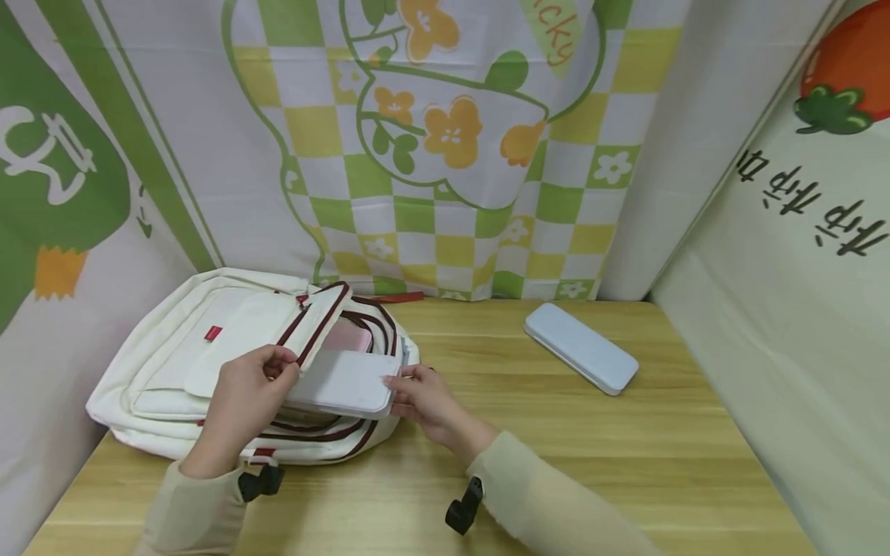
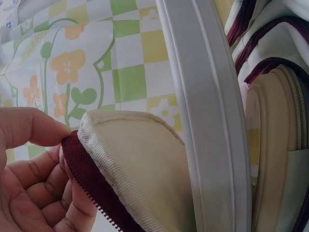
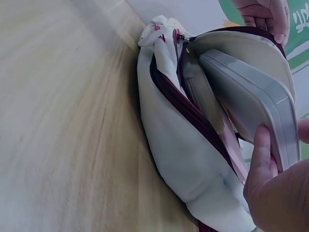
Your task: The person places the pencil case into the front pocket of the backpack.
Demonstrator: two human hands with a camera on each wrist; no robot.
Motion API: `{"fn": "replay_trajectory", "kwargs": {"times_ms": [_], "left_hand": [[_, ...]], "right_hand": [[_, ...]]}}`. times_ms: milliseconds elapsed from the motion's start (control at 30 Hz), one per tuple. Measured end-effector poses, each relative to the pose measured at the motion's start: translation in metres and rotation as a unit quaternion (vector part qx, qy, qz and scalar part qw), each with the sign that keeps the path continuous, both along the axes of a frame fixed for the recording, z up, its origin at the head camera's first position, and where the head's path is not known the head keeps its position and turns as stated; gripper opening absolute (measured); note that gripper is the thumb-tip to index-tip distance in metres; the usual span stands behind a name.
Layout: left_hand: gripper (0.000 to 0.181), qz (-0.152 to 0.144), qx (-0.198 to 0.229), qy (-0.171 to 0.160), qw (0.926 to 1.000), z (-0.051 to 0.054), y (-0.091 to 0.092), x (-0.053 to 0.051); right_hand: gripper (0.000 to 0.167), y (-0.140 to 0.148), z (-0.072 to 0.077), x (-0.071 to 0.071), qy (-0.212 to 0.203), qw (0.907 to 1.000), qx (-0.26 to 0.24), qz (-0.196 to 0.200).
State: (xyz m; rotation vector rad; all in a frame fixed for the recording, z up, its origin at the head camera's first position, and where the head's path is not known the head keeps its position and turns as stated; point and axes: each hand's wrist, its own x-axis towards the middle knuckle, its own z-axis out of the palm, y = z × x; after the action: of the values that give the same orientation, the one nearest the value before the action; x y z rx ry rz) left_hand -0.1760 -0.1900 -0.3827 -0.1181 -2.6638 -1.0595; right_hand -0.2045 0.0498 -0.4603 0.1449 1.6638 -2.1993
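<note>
A white backpack (image 1: 174, 347) with dark red zips lies on its back on the wooden table, its front pocket unzipped. My left hand (image 1: 246, 401) pinches the zipped edge of the pocket flap (image 2: 140, 164) between thumb and fingers and holds it up. With my right hand (image 1: 434, 409) I grip the outer end of a white, flat, round-cornered case (image 1: 348, 378), thumb on one face. The case is partly inside the pocket; its far end is hidden under the flap in the head view. Beside it, inside the bag, a pink item (image 1: 349, 337) shows in part.
A pale blue oblong case (image 1: 582, 347) lies on the right half of the table (image 1: 528, 463). Printed curtains (image 1: 452, 232) hang at the back and on both sides. A red strap (image 1: 399, 296) sticks out behind the backpack.
</note>
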Motion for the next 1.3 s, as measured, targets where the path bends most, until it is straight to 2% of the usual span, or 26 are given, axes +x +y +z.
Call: {"fn": "replay_trajectory", "kwargs": {"times_ms": [300,567,800,1067,1300], "left_hand": [[0.009,-0.010,-0.001,-0.010,0.9999,-0.002,0.005,0.001],[0.009,-0.015,-0.006,-0.019,0.9997,-0.004,0.007,0.002],[0.010,-0.018,-0.017,-0.023,0.9994,-0.005,0.011,0.003],[0.009,-0.022,-0.017,-0.022,0.9994,-0.006,0.012,0.004],[0.009,-0.022,-0.017,-0.030,0.9992,-0.007,0.010,0.004]], "right_hand": [[0.030,-0.007,-0.002,0.000,-0.015,0.9998,0.009,-0.006],[0.032,-0.016,0.000,0.000,-0.003,1.0000,0.000,0.003],[0.025,-0.026,0.000,0.001,-0.002,1.0000,-0.009,0.004],[0.018,-0.031,-0.003,-0.004,-0.002,1.0000,0.004,0.009],[0.052,-0.034,-0.001,-0.011,-0.011,0.9989,0.036,0.028]]}}
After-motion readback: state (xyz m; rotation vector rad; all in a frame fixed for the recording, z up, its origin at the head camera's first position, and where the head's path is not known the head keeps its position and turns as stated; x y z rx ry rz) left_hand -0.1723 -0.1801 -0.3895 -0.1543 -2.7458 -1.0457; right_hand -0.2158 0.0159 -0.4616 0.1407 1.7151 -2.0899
